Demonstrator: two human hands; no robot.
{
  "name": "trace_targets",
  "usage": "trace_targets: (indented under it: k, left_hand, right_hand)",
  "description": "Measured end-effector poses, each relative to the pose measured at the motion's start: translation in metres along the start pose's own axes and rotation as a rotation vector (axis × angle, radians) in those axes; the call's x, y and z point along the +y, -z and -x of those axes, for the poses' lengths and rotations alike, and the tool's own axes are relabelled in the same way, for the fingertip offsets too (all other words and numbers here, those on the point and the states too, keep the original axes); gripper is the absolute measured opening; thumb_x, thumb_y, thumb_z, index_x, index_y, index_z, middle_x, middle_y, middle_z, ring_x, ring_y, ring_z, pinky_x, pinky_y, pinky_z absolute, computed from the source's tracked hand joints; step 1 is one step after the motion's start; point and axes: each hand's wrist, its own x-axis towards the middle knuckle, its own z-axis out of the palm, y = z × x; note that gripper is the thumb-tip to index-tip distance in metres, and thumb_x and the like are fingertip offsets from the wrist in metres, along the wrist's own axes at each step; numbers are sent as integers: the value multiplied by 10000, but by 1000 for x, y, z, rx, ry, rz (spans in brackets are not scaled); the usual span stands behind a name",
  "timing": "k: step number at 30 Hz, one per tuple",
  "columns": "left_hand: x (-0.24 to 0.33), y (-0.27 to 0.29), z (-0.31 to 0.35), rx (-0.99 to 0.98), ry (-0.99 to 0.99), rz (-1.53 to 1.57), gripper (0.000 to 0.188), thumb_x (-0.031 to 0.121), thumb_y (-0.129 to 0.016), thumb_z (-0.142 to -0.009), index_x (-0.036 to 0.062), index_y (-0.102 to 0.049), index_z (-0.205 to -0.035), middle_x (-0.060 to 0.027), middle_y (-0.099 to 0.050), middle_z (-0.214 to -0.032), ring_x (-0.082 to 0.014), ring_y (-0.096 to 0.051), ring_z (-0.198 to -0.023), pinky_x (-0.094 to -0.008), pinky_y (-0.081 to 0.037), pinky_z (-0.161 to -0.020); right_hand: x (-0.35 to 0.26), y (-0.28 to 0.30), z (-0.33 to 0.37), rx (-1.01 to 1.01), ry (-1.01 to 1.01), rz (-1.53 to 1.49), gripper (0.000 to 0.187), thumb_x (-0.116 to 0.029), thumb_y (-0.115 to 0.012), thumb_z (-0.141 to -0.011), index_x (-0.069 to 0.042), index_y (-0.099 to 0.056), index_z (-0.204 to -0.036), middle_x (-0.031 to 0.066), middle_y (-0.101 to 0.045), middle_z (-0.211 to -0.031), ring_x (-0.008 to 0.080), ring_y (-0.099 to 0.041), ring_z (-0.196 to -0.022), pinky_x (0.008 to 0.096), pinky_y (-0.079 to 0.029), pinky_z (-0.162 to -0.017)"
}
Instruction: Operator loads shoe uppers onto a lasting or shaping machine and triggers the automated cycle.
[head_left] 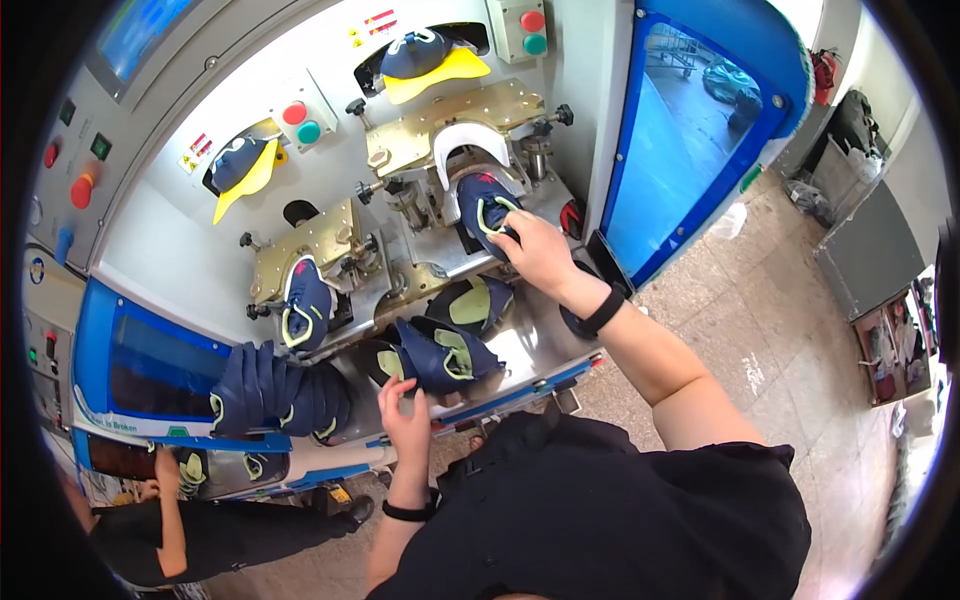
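My right hand pinches the collar of a navy shoe upper with a red mark and pale lining. Its toe end lies against the white curved pad of the right-hand machine station. My left hand is lower down, fingers curved and apart, with nothing visibly held. Just beyond its fingertips, navy shoe uppers with lime-green lining are heaped on the metal shelf. Another navy upper sits at the left station, toe toward the clamp. Whether my left fingertips touch the heap I cannot tell.
Stacked navy uppers stand on the shelf's left part. Navy-and-yellow uppers are fitted on forms above the stations. Red and green buttons are beside them. A blue-framed panel borders the right side. A co-worker's arm works at lower left.
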Motion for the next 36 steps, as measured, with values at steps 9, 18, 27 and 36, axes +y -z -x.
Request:
trace_targets:
  k: [9,18,27,36]
  left_hand:
    - [-24,4,4,-2,120,-13,159,52,-648,-827,19,-642,-983,-188,-586,-1215,-315,-571,-1142,-406,-417,-1016]
    - [2,9,-25,174,-97,-5,128,-19,-638,-835,29,-643,-953,-155,-607,-1202,-294,-591,-1113,-385,-444,-975]
    - [18,-13,-27,28,-91,22,119,3,-649,-830,32,-647,-945,-156,-604,-1174,-308,-590,-1111,-407,-431,-999]
    - [5,8,-39,84,-81,20,114,5,-644,-826,27,-642,-939,-161,-608,-1174,-311,-593,-1102,-407,-436,-991]
  right_hand:
    - [-148,29,36,-52,654,-112,193,-245,-685,-795,-80,-600,-850,71,-588,-845,234,-597,-793,352,-494,-620]
    - [-19,110,123,158,284,224,214,-78,-780,-746,-67,-643,-910,128,-550,-1044,297,-617,-790,363,-519,-626]
    - [81,51,193,26,-199,326,161,-162,-707,-863,-53,-626,-950,140,-541,-1071,346,-637,-828,423,-531,-687]
    - [28,60,164,85,-46,429,362,-199,-774,-773,-67,-619,-1073,136,-535,-1121,337,-596,-976,420,-512,-792]
